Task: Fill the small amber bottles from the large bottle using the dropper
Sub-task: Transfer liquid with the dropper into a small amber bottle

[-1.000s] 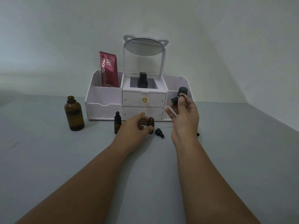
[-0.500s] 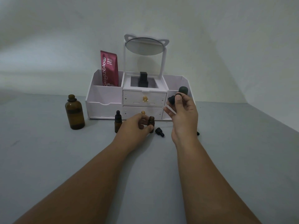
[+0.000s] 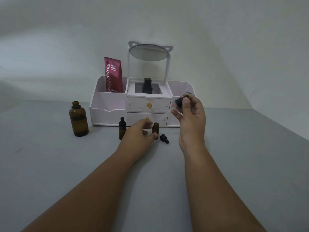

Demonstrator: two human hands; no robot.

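Dropper [image 3: 179, 102], pinched in right hand [image 3: 191, 119], slants down-left toward uncapped small bottle [image 3: 155, 128], gripped upright by left hand [image 3: 138, 133].

The near bench [image 3: 50, 181] lies open to either side of your forearms, and so does the stretch right of your right hand [image 3: 190, 121]. Ahead, the white organizer [image 3: 108, 116] walls off the back. The large bottle [image 3: 78, 119] stands well apart from the capped small bottle [image 3: 122, 128], leaving a wide gap. A loose dropper cap [image 3: 164, 138] lies just right of the open small bottle [image 3: 155, 128], in what seems a narrow lane between your left hand [image 3: 140, 133] and the right.
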